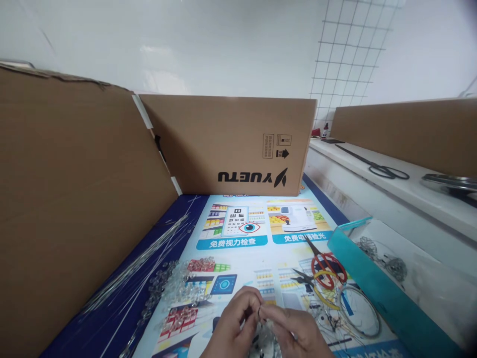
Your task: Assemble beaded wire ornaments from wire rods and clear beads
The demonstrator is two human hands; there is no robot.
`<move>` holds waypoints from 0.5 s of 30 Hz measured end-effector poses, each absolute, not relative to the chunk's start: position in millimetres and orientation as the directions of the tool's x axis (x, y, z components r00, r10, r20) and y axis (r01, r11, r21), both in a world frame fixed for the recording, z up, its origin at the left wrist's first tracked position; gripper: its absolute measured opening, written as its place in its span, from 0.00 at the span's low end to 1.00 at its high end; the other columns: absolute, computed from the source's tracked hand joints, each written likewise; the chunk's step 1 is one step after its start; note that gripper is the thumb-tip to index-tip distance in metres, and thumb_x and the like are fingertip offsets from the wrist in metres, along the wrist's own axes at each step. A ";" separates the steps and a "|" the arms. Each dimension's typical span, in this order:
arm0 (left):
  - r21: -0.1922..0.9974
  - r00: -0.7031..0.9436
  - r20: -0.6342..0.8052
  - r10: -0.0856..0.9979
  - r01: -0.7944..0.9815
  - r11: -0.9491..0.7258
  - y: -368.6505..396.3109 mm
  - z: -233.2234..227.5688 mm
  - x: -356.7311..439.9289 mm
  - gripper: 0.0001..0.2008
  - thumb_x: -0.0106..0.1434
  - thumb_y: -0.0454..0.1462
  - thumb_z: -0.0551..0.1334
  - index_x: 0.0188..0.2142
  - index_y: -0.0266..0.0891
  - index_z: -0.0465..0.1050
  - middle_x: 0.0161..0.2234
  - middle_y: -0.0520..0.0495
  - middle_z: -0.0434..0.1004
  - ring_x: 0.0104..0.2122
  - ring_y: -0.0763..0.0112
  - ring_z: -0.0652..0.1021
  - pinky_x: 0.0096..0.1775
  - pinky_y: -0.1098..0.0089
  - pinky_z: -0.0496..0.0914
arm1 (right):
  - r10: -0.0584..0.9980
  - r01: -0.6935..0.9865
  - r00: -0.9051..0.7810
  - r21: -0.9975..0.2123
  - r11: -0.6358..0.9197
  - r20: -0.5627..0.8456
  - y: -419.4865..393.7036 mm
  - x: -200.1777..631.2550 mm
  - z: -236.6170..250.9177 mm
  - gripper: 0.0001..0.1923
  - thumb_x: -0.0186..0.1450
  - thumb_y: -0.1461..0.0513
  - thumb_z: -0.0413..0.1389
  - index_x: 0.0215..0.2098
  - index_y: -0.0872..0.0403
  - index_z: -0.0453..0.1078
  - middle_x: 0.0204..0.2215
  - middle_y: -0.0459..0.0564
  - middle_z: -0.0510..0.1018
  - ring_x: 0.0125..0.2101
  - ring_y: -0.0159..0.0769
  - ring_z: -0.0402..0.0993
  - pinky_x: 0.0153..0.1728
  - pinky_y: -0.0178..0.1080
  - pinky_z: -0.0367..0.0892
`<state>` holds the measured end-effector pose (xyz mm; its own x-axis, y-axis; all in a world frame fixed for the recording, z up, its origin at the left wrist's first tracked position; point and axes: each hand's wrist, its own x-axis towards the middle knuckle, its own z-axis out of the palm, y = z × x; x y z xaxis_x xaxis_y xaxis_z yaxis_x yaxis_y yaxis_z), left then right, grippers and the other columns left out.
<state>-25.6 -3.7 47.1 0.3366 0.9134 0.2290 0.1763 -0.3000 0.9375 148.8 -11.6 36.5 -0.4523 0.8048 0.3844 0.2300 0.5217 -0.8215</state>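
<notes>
Both hands pinching, left hand, right hand, perhaps a clear bead piece

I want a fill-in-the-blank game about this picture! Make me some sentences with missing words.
1. The scissors lying on the poster have handles coloured ____.
2. The left hand and right hand meet at the ____ edge of the picture.
3. The walls around the work place are made of brown ____.
4. The long thin wires lie to the ____ of the hands.

Missing words: red; bottom; cardboard; left
</notes>
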 end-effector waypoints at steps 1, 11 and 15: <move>0.953 0.326 0.211 0.921 0.142 -0.269 -3.4 45.3 -24.9 0.07 0.62 0.36 0.53 0.27 0.38 0.63 0.32 0.47 0.65 0.33 0.69 0.69 0.36 0.69 0.65 | 0.723 0.332 -0.476 -0.658 0.676 0.501 -10.4 149.3 35.4 0.19 0.67 0.62 0.44 0.55 0.49 0.61 0.36 0.49 0.80 0.25 0.31 0.74 0.24 0.32 0.67; 0.946 0.339 0.235 0.911 0.136 -0.294 -8.6 45.2 -15.9 0.05 0.59 0.32 0.55 0.26 0.38 0.64 0.33 0.45 0.67 0.34 0.68 0.70 0.37 0.70 0.66 | 0.400 0.667 -0.593 0.148 0.730 0.699 -11.8 149.4 51.2 0.20 0.64 0.69 0.47 0.54 0.63 0.61 0.29 0.53 0.81 0.18 0.33 0.71 0.17 0.37 0.61; 0.922 0.359 0.261 0.896 0.183 -0.342 -11.6 45.1 -14.6 0.06 0.58 0.30 0.54 0.25 0.38 0.63 0.34 0.44 0.68 0.34 0.68 0.71 0.38 0.69 0.66 | 0.390 0.658 -0.603 0.158 0.736 0.696 -10.0 155.4 53.9 0.21 0.64 0.68 0.48 0.55 0.62 0.61 0.28 0.53 0.81 0.18 0.32 0.70 0.17 0.37 0.60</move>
<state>-14.6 -11.6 45.1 0.3587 0.8963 0.2608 0.1833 -0.3416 0.9218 155.4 -10.0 53.9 -0.6034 0.3901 0.6955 0.6581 0.7362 0.1580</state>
